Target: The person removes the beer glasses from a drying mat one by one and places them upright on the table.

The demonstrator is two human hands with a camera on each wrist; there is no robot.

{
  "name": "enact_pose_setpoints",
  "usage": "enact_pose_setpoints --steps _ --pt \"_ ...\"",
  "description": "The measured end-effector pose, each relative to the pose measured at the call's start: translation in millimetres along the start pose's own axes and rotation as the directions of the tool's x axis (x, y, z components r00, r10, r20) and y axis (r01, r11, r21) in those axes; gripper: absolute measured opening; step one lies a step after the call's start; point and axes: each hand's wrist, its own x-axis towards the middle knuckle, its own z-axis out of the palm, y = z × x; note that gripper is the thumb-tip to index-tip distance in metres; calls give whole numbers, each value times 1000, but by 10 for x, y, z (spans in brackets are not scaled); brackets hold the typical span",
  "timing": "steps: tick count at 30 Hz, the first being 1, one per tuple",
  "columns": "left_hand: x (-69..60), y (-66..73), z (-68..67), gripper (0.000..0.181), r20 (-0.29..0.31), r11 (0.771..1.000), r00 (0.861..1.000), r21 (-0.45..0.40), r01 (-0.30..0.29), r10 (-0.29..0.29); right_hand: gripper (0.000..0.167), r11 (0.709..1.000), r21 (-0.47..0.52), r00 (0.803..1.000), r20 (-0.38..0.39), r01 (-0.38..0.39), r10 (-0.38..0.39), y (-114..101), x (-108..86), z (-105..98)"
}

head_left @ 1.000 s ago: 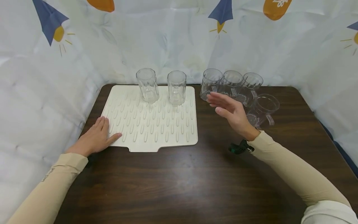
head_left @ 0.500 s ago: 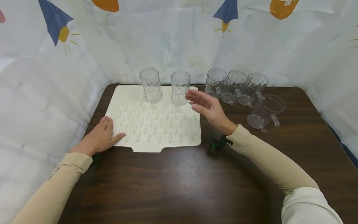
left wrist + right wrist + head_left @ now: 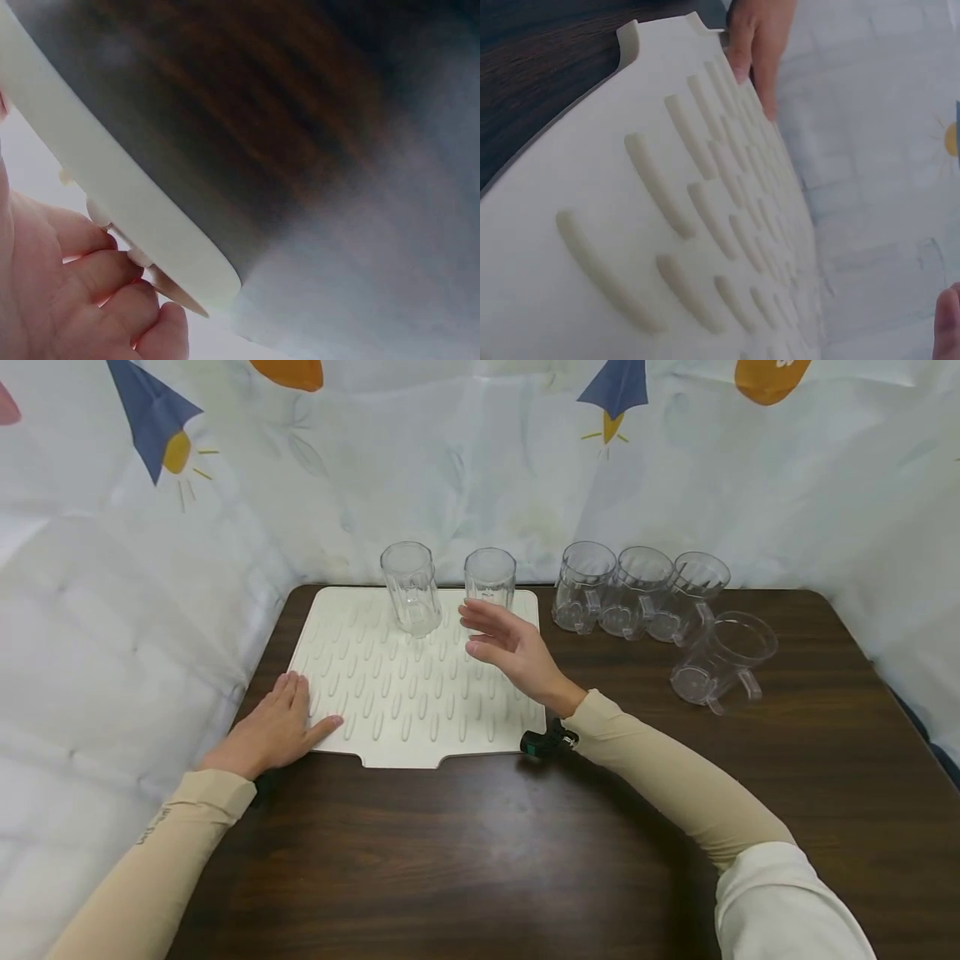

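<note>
In the head view a white ridged board [image 3: 420, 693] lies on the dark table, with one clear mug [image 3: 414, 593] and a second clear mug [image 3: 491, 568] upright near its back edge. The left hand [image 3: 270, 722] rests flat on the board's left edge, fingers straight; the left wrist view shows its fingers [image 3: 112, 292] along the rim. Over the board's right part hovers the right hand [image 3: 517, 652], fingers loosely extended and holding nothing. It hides the lower part of the second mug. The right wrist view shows the ridges of the board [image 3: 645, 90] and a fingertip at the right edge.
Three clear mugs stand side by side at the back right, the leftmost mug [image 3: 585, 585] near the board's corner. Another mug [image 3: 723, 656] stands in front of them, to the right. A patterned white cloth [image 3: 375, 460] hangs behind the table [image 3: 465, 877].
The right hand has moved left, from in front of the back-right mugs to over the board near the second mug. The left hand stays on the board's edge. The head view has shifted slightly.
</note>
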Motion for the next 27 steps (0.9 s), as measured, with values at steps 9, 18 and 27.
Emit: enact_pose_setpoints --steps 9,18,27 --pt "-16 15 1 101 -1 1000 1000 3 0 0 64 996 78 999 -14 -43 44 186 147 273" --pt "-32 28 -5 99 -5 1000 1000 22 8 -8 66 998 29 995 -82 -51 54 306 276 435" --pt "-41 60 -18 96 -23 999 1000 31 4 -3 64 998 6 993 -99 -70 70 413 386 545"
